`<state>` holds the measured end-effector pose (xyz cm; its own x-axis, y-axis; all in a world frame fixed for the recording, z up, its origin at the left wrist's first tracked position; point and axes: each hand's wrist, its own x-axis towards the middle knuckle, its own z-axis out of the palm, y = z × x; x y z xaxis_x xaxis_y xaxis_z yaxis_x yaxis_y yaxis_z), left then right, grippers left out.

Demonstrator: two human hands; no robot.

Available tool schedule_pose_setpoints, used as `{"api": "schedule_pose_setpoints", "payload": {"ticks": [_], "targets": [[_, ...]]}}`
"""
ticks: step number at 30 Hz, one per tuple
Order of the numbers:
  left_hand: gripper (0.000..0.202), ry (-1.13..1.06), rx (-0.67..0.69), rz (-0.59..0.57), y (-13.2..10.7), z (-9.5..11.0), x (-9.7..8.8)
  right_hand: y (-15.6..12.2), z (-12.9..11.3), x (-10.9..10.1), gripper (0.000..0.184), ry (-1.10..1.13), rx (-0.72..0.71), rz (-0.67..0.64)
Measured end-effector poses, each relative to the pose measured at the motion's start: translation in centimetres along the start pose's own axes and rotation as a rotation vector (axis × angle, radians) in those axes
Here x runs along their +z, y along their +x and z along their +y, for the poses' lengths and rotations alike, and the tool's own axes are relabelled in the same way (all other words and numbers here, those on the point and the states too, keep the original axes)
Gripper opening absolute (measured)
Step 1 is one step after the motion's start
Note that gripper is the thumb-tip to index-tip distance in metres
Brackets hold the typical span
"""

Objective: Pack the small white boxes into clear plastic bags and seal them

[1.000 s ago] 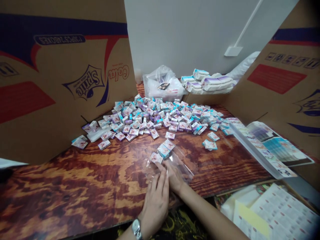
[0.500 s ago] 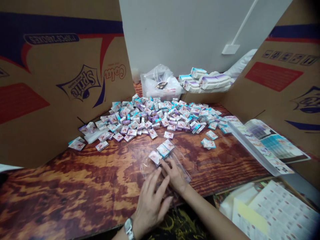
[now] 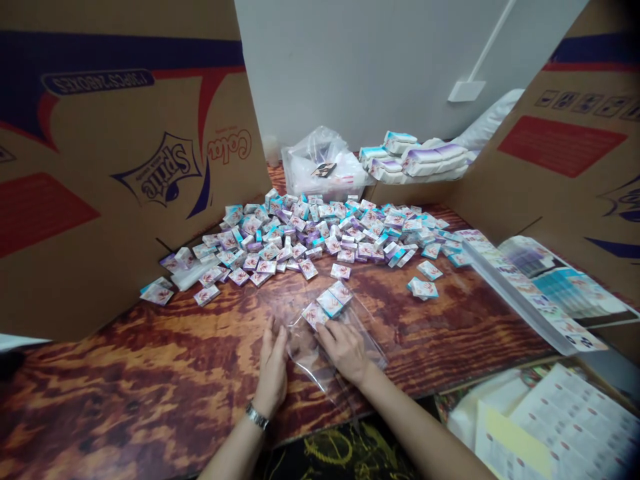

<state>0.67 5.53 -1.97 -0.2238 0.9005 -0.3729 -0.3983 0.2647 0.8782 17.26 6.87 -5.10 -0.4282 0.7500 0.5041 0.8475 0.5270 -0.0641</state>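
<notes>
1. Left hand (image 3: 273, 367) has moved since half a second ago: then it was beside the right hand (image 3: 345, 348), over the near part of the clear plastic bag (image 3: 309, 357); now it stands on its side at the bag's left edge.
2. Its fingers are half bent and it is partly spread; I cannot tell whether it grips the film. The gap between the two hands is wider, and more of the bag shows there.
3. The right hand has stayed nearly in place. It is loosely curled, palm down, with fingertips at the nearest of the three small printed boxes (image 3: 329, 303); a firm hold cannot be told.
4. The bag is one, flat on the wood-patterned table (image 3: 165, 373). The three boxes remain in one slanting row at its far end; whether they are inside is not clear.
5. One single box (image 3: 341, 271) lies just beyond this row. Three more boxes (image 3: 425, 289) lie to the right, two of them overlapping.
6. Behind is one large heap of similar boxes (image 3: 320, 233), too crowded for counting.
7. Two big cardboard cartons (image 3: 100, 200) stand at the sides, one left and one right.
8. One metal watch band (image 3: 257, 416) is on the left wrist.
</notes>
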Motion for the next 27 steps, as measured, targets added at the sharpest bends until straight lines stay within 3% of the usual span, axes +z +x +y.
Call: {"api": "schedule_pose_setpoints", "payload": {"ticks": [4,10,14,20,27], "targets": [[0.072,-0.090,-0.097,-0.015,-0.7,0.0,1.1,-0.2,-0.1,0.7,0.027,0.013,0.035,-0.009],[0.050,-0.125,-0.161,-0.018,-0.7,0.3,1.6,0.7,-0.6,-0.1,0.022,0.099,0.135,-0.004],[0.047,-0.139,-0.170,-0.017,-0.6,0.2,1.4,0.8,-0.7,-0.8,0.025,0.097,0.190,-0.005],[0.036,-0.184,-0.222,-0.042,-0.8,0.3,1.5,-1.0,0.1,-1.6,0.025,0.192,0.130,0.026],[0.022,-0.178,-0.316,-0.038,-0.4,-0.5,1.5,-1.7,0.1,-0.6,0.019,0.227,-0.005,-0.143]]}}
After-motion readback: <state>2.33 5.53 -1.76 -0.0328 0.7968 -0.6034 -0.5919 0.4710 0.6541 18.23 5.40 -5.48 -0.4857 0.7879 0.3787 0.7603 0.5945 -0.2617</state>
